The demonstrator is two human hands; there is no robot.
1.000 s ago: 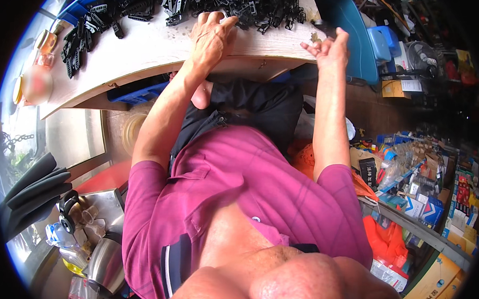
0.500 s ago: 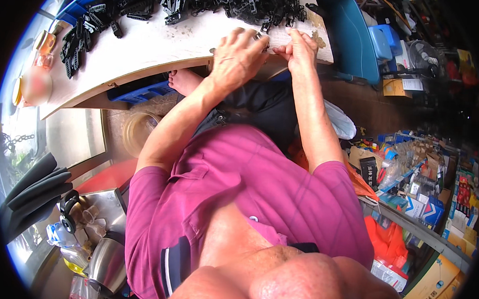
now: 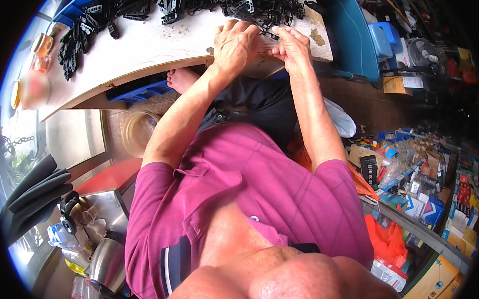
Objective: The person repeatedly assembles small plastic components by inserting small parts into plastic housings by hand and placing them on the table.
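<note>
Along the far side of the pale worktop lies a heap of black slotted plastic parts. My left hand is at the heap's near edge, fingers bent and pointing away from me; whatever they hold is hidden beneath them. To its right, my right hand is closed in a pinch, thumb toward the left hand. One small black plastic part shows between the two hands, its end at the right fingertips. A smaller group of the same parts lies on the left of the worktop.
A blue tray stands behind the parts, and a large teal bin adjoins the worktop's right end. Jars stand at the left edge. Below the worktop are a blue crate and a round translucent tub. Crowded shelves line the right.
My left hand has shifted slightly left, its fingers now bent down rather than raised and spread. The right hand has moved slightly left and down, still pinched. The heap looks nearly the same.
</note>
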